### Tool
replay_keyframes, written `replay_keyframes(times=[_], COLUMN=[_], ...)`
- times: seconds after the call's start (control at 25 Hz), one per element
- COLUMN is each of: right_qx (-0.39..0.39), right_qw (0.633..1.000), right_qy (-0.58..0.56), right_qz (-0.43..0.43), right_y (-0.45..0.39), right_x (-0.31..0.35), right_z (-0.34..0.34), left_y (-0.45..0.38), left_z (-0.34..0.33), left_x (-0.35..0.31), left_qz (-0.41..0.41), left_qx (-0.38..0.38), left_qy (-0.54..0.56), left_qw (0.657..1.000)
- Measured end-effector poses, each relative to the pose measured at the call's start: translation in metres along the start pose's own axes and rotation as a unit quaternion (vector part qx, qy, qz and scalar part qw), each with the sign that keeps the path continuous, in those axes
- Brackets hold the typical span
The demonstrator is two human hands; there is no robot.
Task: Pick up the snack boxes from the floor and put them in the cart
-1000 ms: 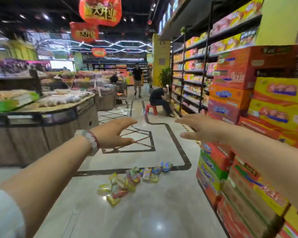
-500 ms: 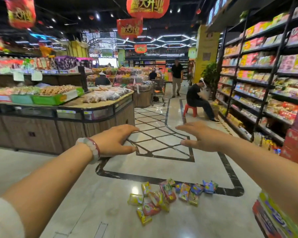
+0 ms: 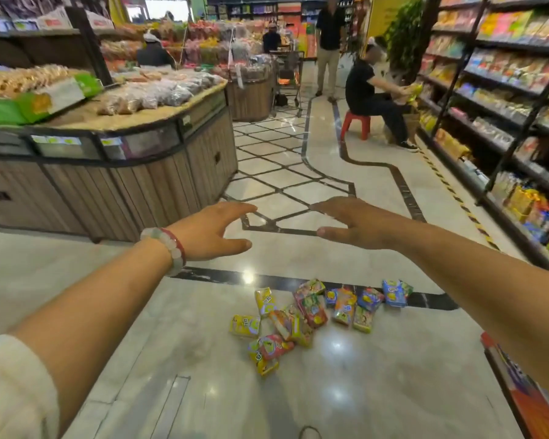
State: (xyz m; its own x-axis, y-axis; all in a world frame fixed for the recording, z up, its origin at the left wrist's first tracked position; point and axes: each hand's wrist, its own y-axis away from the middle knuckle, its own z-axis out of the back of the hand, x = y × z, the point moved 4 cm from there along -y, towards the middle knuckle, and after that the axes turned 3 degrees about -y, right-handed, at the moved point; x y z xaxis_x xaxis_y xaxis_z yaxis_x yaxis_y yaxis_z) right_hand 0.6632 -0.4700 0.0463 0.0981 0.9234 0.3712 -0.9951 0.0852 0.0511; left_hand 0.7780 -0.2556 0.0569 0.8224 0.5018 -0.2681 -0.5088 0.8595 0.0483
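Several colourful snack boxes (image 3: 311, 315) lie scattered in a loose pile on the shiny tiled floor, just in front of a black floor stripe. My left hand (image 3: 210, 231), with a bead bracelet on the wrist, is stretched out in the air above and left of the pile, fingers straight, holding nothing. My right hand (image 3: 358, 223) reaches forward beside it, fingers straight and empty. Both hands are well above the boxes and touch nothing. A shopping cart (image 3: 287, 76) stands far down the aisle.
A wooden display counter (image 3: 133, 166) with bagged food fills the left. Stocked shelves (image 3: 501, 99) line the right side, with stacked cartons (image 3: 533, 403) at the bottom right. A person sits on a red stool (image 3: 355, 123) ahead; another person stands behind.
The view has tilted down and moved closer, so the snack boxes now lie nearer and more central. Both hands stay outstretched, straight-fingered and empty.
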Motion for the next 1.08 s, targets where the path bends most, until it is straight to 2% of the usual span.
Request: replay_keyframes(times=[0.2, 0.4, 0.64, 0.72, 0.84, 0.96, 1.08], right_qx=[0.043, 0.095, 0.199, 0.220, 0.266, 0.297, 0.284], right_qw=[0.997, 0.990, 0.976, 0.972, 0.963, 0.954, 0.956], right_qy=[-0.059, -0.101, -0.076, -0.067, -0.041, -0.014, 0.043], right_qz=[-0.022, -0.037, -0.052, -0.050, -0.003, 0.035, 0.059], right_y=[-0.109, -0.189, -0.245, -0.259, -0.284, -0.308, -0.322], right_x=[-0.080, -0.133, -0.227, -0.260, -0.299, -0.324, -0.320], right_z=[-0.075, -0.203, -0.456, -0.546, -0.664, -0.754, -0.797], left_y=[-0.105, -0.150, -0.169, -0.171, -0.181, -0.199, -0.213], left_z=[-0.088, -0.216, -0.459, -0.560, -0.698, -0.793, -0.843], left_x=[0.070, 0.156, 0.275, 0.309, 0.350, 0.376, 0.396], left_qz=[0.065, 0.121, 0.230, 0.258, 0.279, 0.295, 0.310], left_qx=[0.020, 0.040, 0.082, 0.100, 0.151, 0.143, 0.105], left_qy=[0.081, 0.148, 0.178, 0.126, 0.053, 0.089, 0.136], left_qw=[0.994, 0.981, 0.953, 0.952, 0.947, 0.941, 0.935])
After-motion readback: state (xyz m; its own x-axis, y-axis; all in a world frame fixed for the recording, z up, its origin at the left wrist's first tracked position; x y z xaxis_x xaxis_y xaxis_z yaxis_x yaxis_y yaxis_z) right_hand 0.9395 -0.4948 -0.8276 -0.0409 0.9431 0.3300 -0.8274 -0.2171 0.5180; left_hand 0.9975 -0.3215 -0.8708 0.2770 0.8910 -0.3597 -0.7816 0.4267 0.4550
